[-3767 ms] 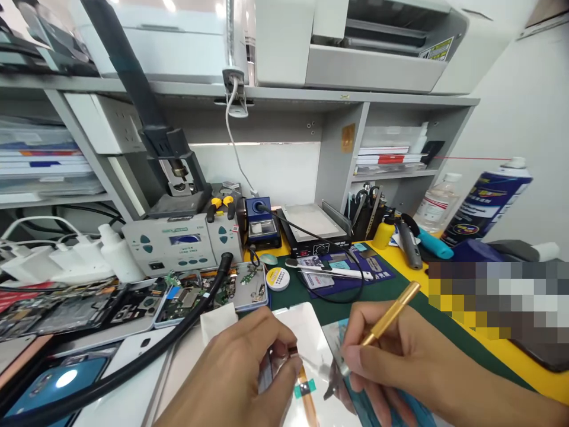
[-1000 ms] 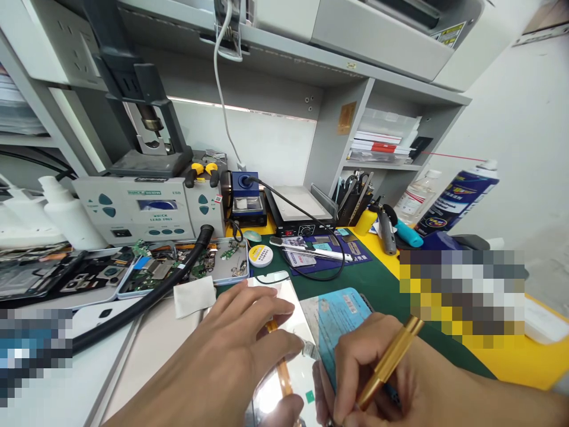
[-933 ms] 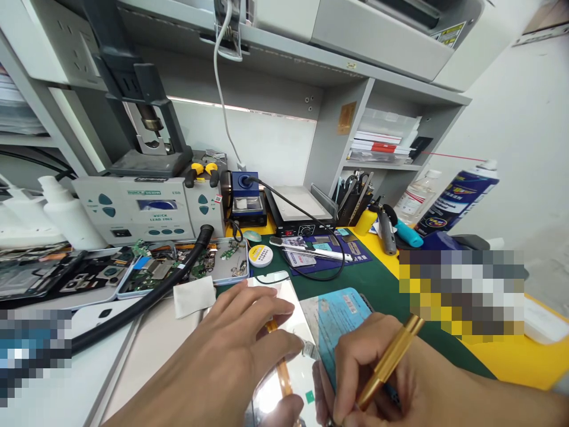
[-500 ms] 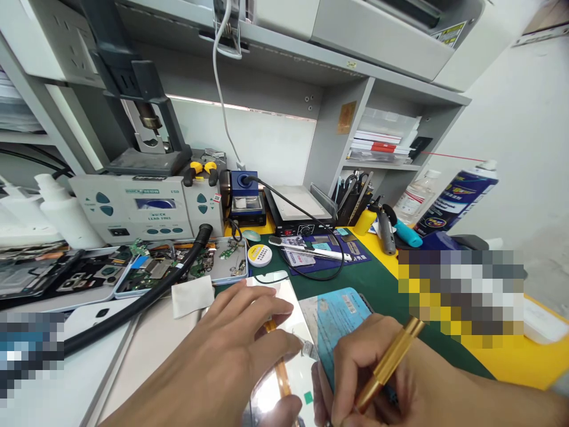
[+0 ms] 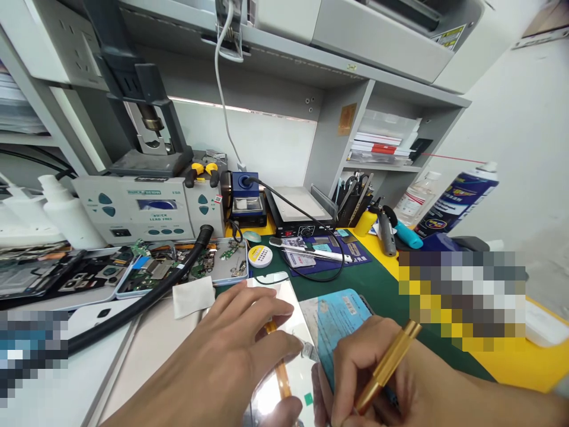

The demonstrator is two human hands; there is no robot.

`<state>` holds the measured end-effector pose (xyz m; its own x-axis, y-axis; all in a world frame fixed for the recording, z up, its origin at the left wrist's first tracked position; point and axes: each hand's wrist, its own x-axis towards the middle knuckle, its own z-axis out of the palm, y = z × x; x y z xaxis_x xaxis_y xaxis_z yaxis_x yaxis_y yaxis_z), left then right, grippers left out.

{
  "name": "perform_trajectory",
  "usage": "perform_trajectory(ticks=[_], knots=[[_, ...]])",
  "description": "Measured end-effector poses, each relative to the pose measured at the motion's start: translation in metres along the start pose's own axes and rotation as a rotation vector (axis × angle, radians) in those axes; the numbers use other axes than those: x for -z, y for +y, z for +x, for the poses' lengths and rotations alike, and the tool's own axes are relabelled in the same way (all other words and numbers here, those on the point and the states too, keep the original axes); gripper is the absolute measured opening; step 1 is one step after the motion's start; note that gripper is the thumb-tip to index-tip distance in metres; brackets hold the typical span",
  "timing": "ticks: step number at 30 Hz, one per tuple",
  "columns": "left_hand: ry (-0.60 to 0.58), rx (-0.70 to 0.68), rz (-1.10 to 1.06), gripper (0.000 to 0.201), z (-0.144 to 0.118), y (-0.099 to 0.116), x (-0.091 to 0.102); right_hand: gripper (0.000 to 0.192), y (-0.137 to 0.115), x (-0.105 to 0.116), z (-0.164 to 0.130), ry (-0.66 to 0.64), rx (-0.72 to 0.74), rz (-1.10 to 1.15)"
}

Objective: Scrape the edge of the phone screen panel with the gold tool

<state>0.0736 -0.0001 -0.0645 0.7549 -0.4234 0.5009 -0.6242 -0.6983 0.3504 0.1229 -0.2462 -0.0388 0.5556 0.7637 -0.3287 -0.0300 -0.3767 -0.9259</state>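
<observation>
A shiny, mirror-like panel (image 5: 297, 308) lies at the bottom centre, with an orange flex-cable strip (image 5: 281, 379) and a small green square on it. Across its left side rests my left hand (image 5: 240, 350), fingers spread and touching the surface. My right hand (image 5: 368, 370) is closed around a gold pen-shaped tool (image 5: 393, 359), slanted with its lower end down by the panel's right edge. The working tip is hidden by my fingers and the frame's bottom. A worn blue card-like sheet (image 5: 340, 317) lies behind my right hand.
A black hose (image 5: 146, 308) runs from the hot-air station (image 5: 146, 207) across the left side. Trays of circuit boards (image 5: 222, 276) sit before it. A round tin (image 5: 260, 256), a white brush and a black cable are behind the panel. A spray can (image 5: 456, 198) stands far right.
Both hands, the panel and the gold tool hold almost the same position. Only a very slight shift of the whole view shows.
</observation>
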Motion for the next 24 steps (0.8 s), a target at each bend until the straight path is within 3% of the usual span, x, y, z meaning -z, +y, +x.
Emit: perform_trajectory(ticks=[3,9,17,24], knots=[[0.008,0.0,0.001,0.02,-0.0011,-0.0009,-0.001,0.01,-0.001,0.0015,0.0016,-0.052,-0.007,0.045],[0.016,-0.006,0.024,0.022,-0.0005,-0.0022,-0.0008,0.027,0.0015,0.0032,0.004,-0.023,0.065,0.016],[0.035,-0.029,0.038,0.02,0.0012,-0.003,0.0006,0.015,0.0032,0.0046,0.0018,-0.031,0.042,-0.003],[0.019,-0.017,0.041,0.022,-0.0009,-0.0022,-0.0016,0.034,-0.0005,0.0049,0.0044,-0.025,0.057,0.031]])
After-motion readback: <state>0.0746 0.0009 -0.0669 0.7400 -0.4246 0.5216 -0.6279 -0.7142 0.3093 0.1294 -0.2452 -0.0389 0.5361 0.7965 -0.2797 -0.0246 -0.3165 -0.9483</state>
